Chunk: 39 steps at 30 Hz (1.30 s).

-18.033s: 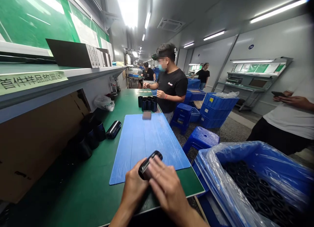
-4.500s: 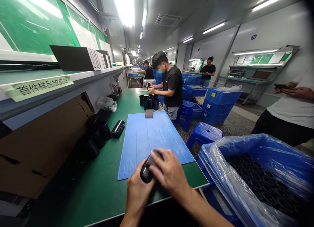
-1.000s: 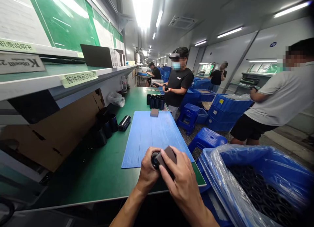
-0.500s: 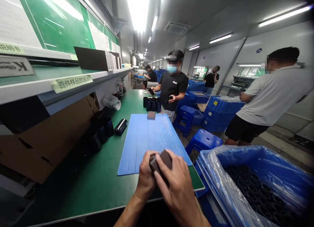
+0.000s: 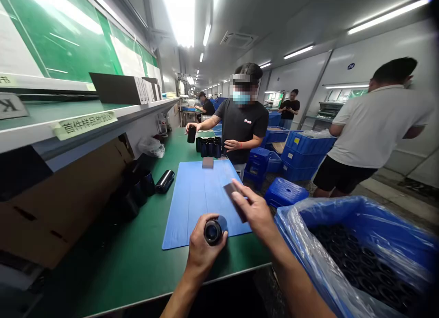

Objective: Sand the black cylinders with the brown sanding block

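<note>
My left hand (image 5: 200,245) is wrapped round a black cylinder (image 5: 213,232), whose round end faces me over the near edge of the blue mat (image 5: 192,203). My right hand (image 5: 255,210) grips a dark brown sanding block (image 5: 234,200) between thumb and fingers. The block is tilted, above the mat's right side and apart from the cylinder. A second brown block (image 5: 207,162) lies at the mat's far edge. On the green table (image 5: 144,267), left of the mat, one glossy black cylinder (image 5: 165,181) lies on its side.
A blue bin (image 5: 291,217) lined with clear plastic holds many black cylinders at right. More black cylinders (image 5: 209,148) stand beyond the mat, where a co-worker (image 5: 245,121) holds one. Others (image 5: 147,183) stand at left under the shelf (image 5: 130,105). Blue stools (image 5: 286,190) flank the table.
My hands have parted: the right has moved the brown block up and right, away from the cylinder, which now shows its end. The co-worker has reached a black cylinder out over the table.
</note>
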Tool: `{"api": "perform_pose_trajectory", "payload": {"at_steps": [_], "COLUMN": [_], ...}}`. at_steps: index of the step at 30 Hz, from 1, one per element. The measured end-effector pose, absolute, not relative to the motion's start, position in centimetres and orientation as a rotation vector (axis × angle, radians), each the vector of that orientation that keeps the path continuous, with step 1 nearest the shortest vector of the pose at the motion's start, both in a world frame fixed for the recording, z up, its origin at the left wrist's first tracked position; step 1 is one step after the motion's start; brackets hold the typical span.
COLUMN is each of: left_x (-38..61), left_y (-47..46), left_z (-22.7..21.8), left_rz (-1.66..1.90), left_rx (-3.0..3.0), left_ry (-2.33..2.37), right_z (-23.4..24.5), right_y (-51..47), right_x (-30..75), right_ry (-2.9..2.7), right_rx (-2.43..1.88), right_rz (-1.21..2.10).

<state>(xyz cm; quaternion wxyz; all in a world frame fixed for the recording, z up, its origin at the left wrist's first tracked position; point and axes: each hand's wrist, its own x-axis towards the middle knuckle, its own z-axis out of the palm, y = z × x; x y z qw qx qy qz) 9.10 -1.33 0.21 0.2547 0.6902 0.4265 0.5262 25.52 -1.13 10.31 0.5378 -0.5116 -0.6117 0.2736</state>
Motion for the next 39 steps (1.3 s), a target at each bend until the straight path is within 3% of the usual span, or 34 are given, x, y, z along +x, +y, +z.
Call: {"api": "perform_pose_trajectory", "payload": {"at_steps": [4, 9, 16, 27, 39], "left_x": [7.9, 7.6, 7.7, 6.3, 6.2], "left_y": [-2.0, -2.5, -3.0, -3.8, -3.7], "left_z": [0.0, 0.2, 0.0, -0.1, -1.1], "left_rz": [1.437, 1.456, 1.457, 1.408, 1.429], "left_rx": [1.925, 1.843, 1.650, 1.406, 1.525], "left_ry": [1.216, 1.260, 1.351, 1.332, 1.304], "right_z": [8.3, 5.6, 3.6, 5.0, 5.6], "right_y": [-2.7, -5.1, -4.7, -8.0, -6.0], "right_x": [28.3, 28.4, 27.3, 21.1, 21.5], "right_ry": [-0.921, -0.820, -1.258, -1.981, -2.042], "right_rx": [-1.121, -1.115, -1.361, -1.262, -1.214], "right_rz": [1.078, 1.188, 0.770, 0.133, 0.202]}}
